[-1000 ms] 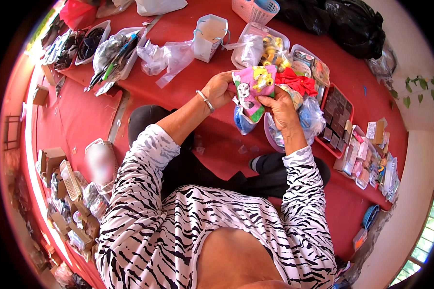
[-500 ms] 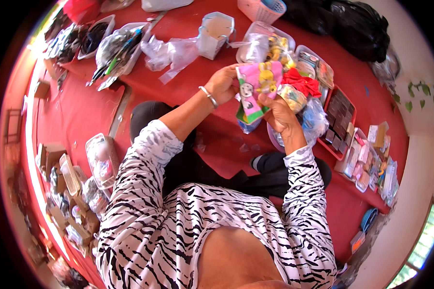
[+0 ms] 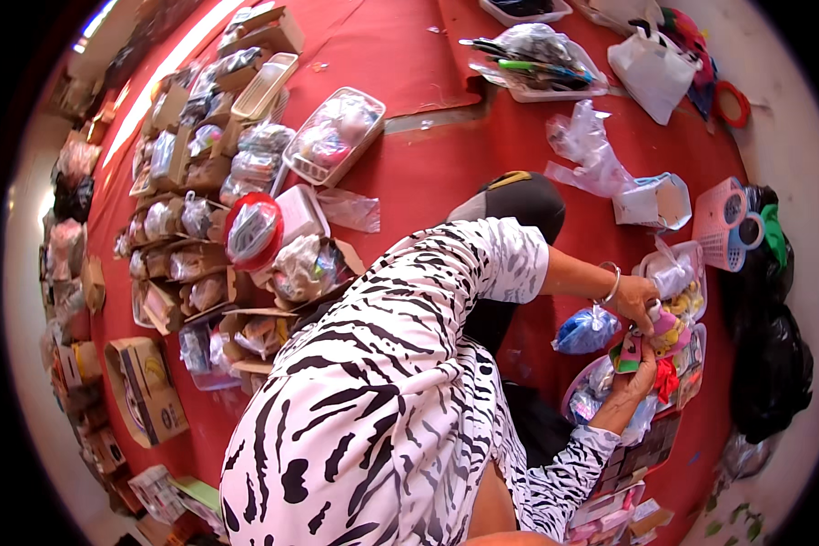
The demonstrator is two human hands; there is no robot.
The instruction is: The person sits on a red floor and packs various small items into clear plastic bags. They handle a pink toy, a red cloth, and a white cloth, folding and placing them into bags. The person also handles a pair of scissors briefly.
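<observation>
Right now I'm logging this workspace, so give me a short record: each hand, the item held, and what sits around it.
Left hand: holds the printed cloth; bracelet on wrist
Right hand: holds the same cloth
Cloth colours: pink, green, yellow
Left of cloth: tied clear bag, blue contents
Below cloth in picture: red fabric
Upper right: pink basket
</observation>
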